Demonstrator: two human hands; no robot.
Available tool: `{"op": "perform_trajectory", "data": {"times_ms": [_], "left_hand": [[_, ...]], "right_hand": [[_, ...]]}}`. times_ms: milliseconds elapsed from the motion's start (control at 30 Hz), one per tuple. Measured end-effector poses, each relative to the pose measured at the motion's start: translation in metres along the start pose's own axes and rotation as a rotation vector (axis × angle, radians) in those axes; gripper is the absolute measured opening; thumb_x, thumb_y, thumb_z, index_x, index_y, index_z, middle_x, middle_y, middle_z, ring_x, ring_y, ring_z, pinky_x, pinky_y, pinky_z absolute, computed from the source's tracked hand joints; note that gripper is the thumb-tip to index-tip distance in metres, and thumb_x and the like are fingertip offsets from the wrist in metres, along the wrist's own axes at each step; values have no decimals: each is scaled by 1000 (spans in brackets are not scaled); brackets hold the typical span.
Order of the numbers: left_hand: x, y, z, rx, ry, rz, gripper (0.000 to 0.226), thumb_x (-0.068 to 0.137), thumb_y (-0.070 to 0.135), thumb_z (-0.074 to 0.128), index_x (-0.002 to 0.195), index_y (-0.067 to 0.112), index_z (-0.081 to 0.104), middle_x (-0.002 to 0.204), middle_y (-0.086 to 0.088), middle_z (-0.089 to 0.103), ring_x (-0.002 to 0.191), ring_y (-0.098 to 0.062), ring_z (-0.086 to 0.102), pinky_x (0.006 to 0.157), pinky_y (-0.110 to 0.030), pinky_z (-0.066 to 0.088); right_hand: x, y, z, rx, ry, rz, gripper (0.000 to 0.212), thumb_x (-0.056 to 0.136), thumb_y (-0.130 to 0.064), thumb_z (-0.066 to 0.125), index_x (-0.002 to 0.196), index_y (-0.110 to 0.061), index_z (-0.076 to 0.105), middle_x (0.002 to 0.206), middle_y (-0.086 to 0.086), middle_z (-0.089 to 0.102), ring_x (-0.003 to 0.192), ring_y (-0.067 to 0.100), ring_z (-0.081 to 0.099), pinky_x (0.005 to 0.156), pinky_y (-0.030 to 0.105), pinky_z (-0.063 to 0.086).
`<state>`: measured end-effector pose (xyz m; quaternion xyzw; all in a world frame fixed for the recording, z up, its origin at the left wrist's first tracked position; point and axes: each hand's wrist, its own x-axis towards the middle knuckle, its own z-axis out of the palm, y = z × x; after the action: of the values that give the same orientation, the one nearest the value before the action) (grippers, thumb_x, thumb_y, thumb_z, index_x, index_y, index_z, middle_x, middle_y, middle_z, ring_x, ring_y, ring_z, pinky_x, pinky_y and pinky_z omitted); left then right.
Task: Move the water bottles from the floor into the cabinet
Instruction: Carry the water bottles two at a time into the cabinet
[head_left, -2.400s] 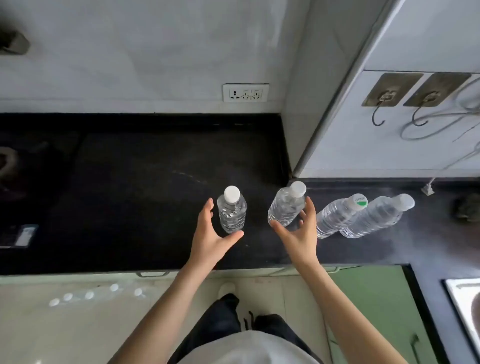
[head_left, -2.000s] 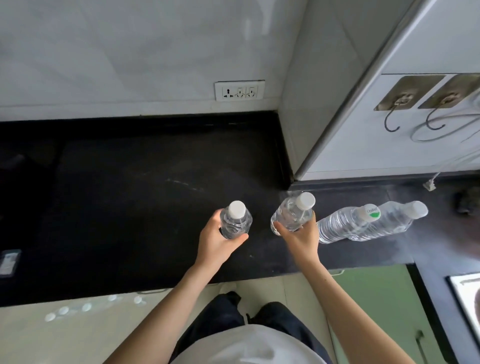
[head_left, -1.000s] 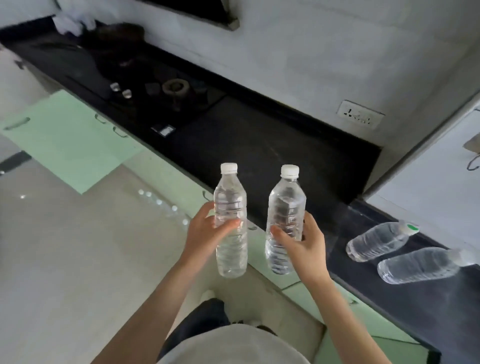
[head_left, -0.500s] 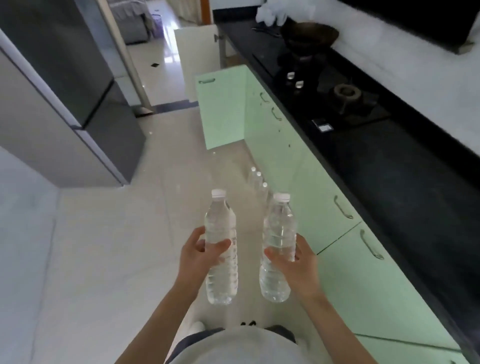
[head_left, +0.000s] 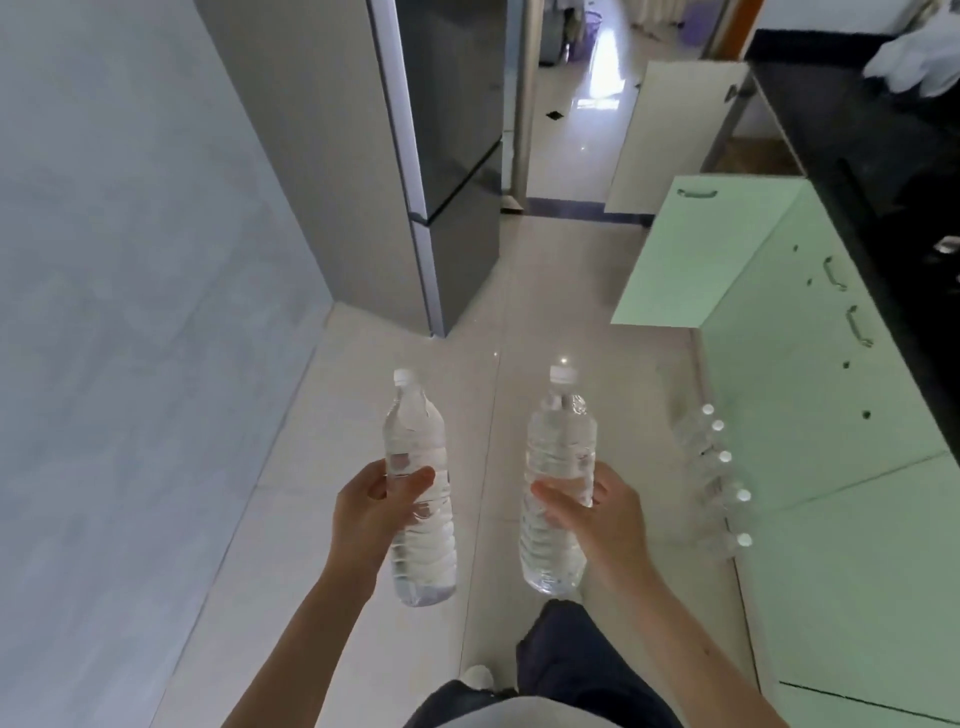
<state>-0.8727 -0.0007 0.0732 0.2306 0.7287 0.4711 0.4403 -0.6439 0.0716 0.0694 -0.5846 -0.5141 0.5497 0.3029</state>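
While hands (head_left: 363, 514) (head_left: 608, 519) grip bottles (head_left: 415, 431) (head_left: 561, 441), floor row (head_left: 719, 467) blurred.

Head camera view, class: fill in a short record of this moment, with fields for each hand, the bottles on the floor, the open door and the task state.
Left hand: grips a clear water bottle at its middle, upright, capped
Right hand: grips a second bottle, upright, capped
Floor bottles: a row, five white caps visible, beside the green cabinet fronts
Open door: one green cabinet door stands open further ahead
Surroundings: grey fridge ahead left, black countertop at right
Task state: both held bottles not yet in a cabinet
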Motion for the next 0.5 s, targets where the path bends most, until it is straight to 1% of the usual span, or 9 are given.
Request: {"op": "perform_trajectory", "data": {"times_ms": [67, 133, 167, 267, 333, 367, 433, 500], "left_hand": [[26, 6, 7, -6, 5, -10, 45, 62, 45, 77, 90, 11, 71, 81, -4, 75, 73, -22, 72, 61, -27, 54], [57, 13, 20, -3, -2, -16, 55, 58, 53, 77, 95, 13, 71, 84, -3, 75, 75, -23, 73, 65, -30, 56], [74, 18, 29, -1, -6, -28, 56, 57, 53, 77, 97, 14, 71, 86, -3, 76, 76, -23, 73, 67, -30, 57], [125, 44, 62, 31, -7, -42, 46, 65, 46, 80, 98, 16, 70, 87, -1, 76, 79, -23, 73, 64, -26, 55], [160, 72, 86, 50, -14, -37, 46, 63, 45, 82, 98, 17, 70, 87, 0, 76, 79, -22, 73, 64, -25, 55], [178, 88, 97, 65, -32, -36, 47, 62, 45, 83, 98, 18, 70, 87, 1, 76, 80, -22, 73, 64, -25, 55], [212, 120, 121, 67, -73, -28, 38, 70, 35, 84, 100, 17, 70, 88, -1, 76, 80, -23, 73, 65, -26, 55], [247, 150, 143, 64, -94, -10, 31, 76, 28, 81, 102, 16, 69, 89, -2, 75, 78, -22, 73, 65, -26, 54]], "right_hand": [[31, -6, 2, -14, -8, -6, 27, 73, -22, 84, 95, -20, 68, 83, -2, 75, 74, 10, 73, 71, 30, 58], [67, -13, 1, -17, -8, -9, 28, 73, -24, 84, 95, -19, 68, 81, -4, 75, 73, 7, 72, 67, 23, 53], [87, -15, -1, -16, -8, -8, 28, 73, -24, 84, 95, -19, 68, 81, -4, 75, 72, 7, 72, 66, 21, 52], [152, -28, -11, -26, -1, -16, 29, 73, -24, 85, 95, -18, 68, 80, -3, 75, 72, 8, 71, 66, 21, 52], [198, -45, -19, -36, 17, -16, 32, 73, -26, 85, 98, -18, 68, 83, -4, 74, 73, 9, 71, 65, 21, 53], [219, -54, -24, -37, 26, -16, 32, 73, -26, 84, 99, -18, 67, 85, -6, 74, 74, 8, 71, 64, 18, 52], [261, -75, -35, -9, 41, -19, 31, 74, -24, 84, 99, -19, 67, 86, -8, 74, 72, 4, 71, 60, 13, 50], [302, -93, -45, 9, 60, -18, 31, 74, -22, 84, 99, -17, 68, 86, -6, 75, 73, 5, 72, 60, 14, 51]]}}
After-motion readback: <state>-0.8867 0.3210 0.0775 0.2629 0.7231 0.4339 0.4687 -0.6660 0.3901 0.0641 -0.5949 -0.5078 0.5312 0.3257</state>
